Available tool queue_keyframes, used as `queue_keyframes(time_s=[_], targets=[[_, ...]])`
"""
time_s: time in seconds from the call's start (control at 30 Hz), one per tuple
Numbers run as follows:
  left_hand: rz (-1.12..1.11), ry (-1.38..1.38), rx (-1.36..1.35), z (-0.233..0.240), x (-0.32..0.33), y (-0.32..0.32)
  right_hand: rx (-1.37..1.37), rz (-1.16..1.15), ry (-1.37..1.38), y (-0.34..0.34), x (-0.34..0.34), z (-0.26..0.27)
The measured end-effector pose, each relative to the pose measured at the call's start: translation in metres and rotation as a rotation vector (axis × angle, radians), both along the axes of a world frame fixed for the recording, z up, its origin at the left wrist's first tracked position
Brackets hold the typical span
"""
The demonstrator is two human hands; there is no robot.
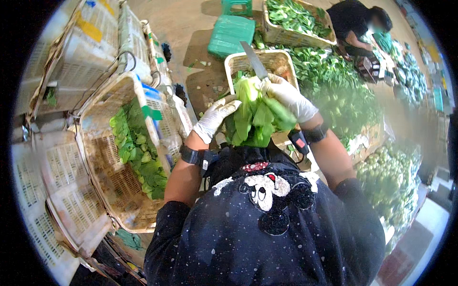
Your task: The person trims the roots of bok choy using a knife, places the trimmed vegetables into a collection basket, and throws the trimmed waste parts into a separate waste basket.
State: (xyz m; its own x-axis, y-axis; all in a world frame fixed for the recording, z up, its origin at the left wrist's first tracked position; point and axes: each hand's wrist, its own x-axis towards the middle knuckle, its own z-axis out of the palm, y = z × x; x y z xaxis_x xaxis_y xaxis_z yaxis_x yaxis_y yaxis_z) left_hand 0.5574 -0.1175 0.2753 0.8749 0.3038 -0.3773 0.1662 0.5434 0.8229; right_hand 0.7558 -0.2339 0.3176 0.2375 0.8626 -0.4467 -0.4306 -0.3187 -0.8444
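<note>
In the head view, my right hand [291, 96], in a white glove, grips a knife [254, 60] whose broad metal blade points up and away to the left. A leafy green vegetable with a pale stem base [256, 114], like bok choy, is held upside down between my hands, leaves hanging towards my lap. My left hand [218, 116], also gloved, has its fingers against the left side of the stems. Part of its grip is hidden by the leaves. Beyond the vegetable stands a pale plastic crate [295, 68] with green scraps in it.
To my left, a large plastic crate [96, 143] holds stacked greens [137, 153], beside more crates [96, 43]. Ahead are a green plastic stool [232, 34] and a crate of greens [298, 37]. Loose greens [336, 82] are heaped at right. Another person [352, 23] crouches far right.
</note>
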Motion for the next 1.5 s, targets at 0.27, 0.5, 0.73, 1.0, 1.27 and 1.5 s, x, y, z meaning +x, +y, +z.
queue_keyframes(time_s=[0.27, 0.5, 0.73, 1.0, 1.27, 1.5], targets=[[-0.014, -0.268, -0.46, 0.037, 0.046, -0.037, 0.133, -0.154, 0.654, -0.056, 0.044, -0.043], [-0.068, -0.235, -0.344, 0.033, 0.062, -0.048, 0.122, -0.307, 0.716, -0.068, 0.049, -0.048], [-0.062, -0.173, -0.18, 0.024, 0.069, -0.055, 0.157, -0.302, 0.697, -0.084, 0.056, -0.044], [-0.237, 0.016, 0.955, 0.038, 0.083, -0.055, 0.351, -0.205, 0.363, -0.084, 0.069, -0.057], [-0.106, 0.062, 1.239, 0.043, 0.113, -0.074, 0.315, -0.195, 0.012, -0.09, 0.07, -0.05], [-0.271, 0.339, 1.153, 0.039, 0.121, -0.074, 0.284, -0.114, -0.205, -0.095, 0.066, -0.033]])
